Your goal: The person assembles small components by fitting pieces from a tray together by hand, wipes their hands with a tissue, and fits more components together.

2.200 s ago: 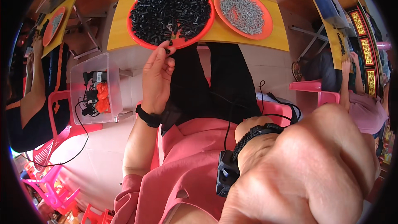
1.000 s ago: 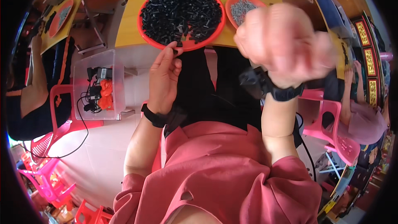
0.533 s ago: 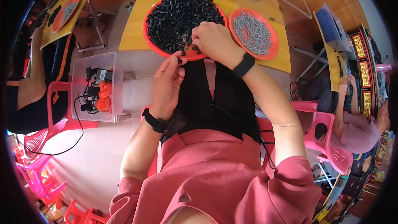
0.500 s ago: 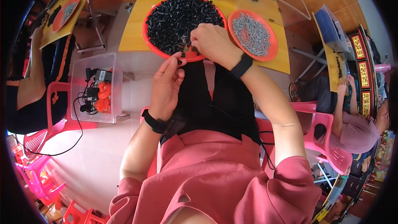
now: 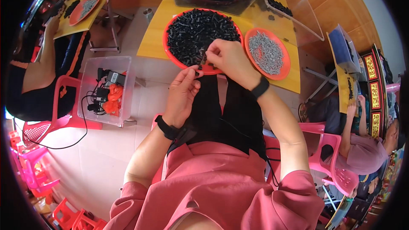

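1. Yellow and plain, the worktop (image 5: 152, 42) carried a round red tray (image 5: 171, 55) whose black pieces (image 5: 198, 30) were short, narrow and tube-like, heaped loosely and faintly glossy.
2. One small black piece (image 5: 197, 74), stubby and dark, was out of the heap.
3. Tray and near edge of the worktop overlapped; toward the right edge sat an orange-red plate (image 5: 286, 61) of grey pieces (image 5: 266, 51), thin and short. Toward the far edge stood a clear bin (image 5: 187, 2) with more black pieces.
4. Behind rose an orange-brown wall (image 5: 336, 8); below spread pale pinkish floor tiles (image 5: 102, 157), with a clear box (image 5: 89, 66) of cables at the left. Other people sat at both sides.
5. Just beyond the worktop's near edge, the left hand (image 5: 181, 96) pinched the small black piece between thumb and finger.
6. Over the tray's near right part, the right hand (image 5: 232, 59) had bent fingers, tips among the black pieces; whether they gripped one, I could not tell.
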The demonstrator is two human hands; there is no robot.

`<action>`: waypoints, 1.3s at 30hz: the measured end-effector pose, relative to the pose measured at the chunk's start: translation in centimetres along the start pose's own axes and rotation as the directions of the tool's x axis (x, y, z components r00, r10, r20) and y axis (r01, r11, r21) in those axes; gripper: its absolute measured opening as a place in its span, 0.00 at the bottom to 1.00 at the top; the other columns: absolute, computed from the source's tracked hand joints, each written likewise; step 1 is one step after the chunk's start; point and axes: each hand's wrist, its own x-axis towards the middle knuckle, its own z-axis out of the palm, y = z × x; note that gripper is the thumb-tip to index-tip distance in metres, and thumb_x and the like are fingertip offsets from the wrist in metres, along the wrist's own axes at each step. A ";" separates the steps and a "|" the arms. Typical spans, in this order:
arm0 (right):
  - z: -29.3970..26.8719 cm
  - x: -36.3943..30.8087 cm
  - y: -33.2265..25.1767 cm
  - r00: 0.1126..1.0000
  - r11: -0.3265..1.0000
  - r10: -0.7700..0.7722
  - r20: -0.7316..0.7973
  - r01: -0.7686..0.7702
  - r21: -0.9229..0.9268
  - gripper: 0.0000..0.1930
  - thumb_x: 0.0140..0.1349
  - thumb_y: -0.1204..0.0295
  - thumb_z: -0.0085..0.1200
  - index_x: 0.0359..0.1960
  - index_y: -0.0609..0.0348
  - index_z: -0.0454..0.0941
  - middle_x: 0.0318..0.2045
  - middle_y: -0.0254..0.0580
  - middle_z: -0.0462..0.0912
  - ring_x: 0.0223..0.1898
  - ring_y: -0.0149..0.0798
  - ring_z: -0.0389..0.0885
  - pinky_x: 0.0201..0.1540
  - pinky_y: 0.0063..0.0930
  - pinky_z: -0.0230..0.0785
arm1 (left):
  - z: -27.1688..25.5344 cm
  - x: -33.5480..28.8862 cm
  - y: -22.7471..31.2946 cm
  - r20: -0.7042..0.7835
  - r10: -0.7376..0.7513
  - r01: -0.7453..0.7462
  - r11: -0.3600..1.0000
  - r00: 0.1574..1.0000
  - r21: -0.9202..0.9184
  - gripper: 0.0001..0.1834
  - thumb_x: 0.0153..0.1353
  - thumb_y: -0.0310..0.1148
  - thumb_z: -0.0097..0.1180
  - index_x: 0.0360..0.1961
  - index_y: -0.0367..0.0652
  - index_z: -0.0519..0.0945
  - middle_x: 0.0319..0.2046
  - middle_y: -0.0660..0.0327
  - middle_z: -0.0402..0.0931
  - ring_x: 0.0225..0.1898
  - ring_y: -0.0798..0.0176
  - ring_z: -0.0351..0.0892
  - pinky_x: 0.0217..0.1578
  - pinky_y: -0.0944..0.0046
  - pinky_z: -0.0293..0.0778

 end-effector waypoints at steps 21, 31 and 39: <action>2.1 -4.8 -3.2 0.993 0.924 -0.012 -0.116 0.055 0.379 0.06 0.57 0.81 0.55 0.36 0.64 0.80 0.29 0.42 0.81 0.30 0.35 0.82 0.33 0.23 0.73 | 0.2 0.0 -0.4 0.058 0.095 -0.099 0.992 0.994 0.073 0.10 0.65 0.30 0.55 0.45 0.39 0.80 0.31 0.67 0.78 0.30 0.76 0.74 0.32 0.77 0.70; 2.6 -4.3 -2.4 0.995 0.834 0.093 -0.034 -0.059 0.548 0.05 0.62 0.78 0.52 0.34 0.67 0.79 0.28 0.44 0.81 0.27 0.38 0.81 0.30 0.26 0.72 | -0.1 0.4 -0.6 0.056 0.100 -0.104 0.992 0.993 0.077 0.08 0.65 0.31 0.55 0.43 0.40 0.79 0.30 0.67 0.78 0.29 0.77 0.73 0.31 0.78 0.68; 1.0 -3.7 -2.3 0.994 0.962 0.013 0.106 -0.041 0.269 0.11 0.65 0.69 0.49 0.32 0.68 0.73 0.22 0.54 0.77 0.26 0.52 0.79 0.27 0.37 0.68 | 0.5 -0.2 -0.8 0.048 0.276 -0.278 0.923 0.960 0.264 0.07 0.67 0.30 0.52 0.42 0.39 0.77 0.28 0.68 0.75 0.29 0.76 0.71 0.31 0.77 0.66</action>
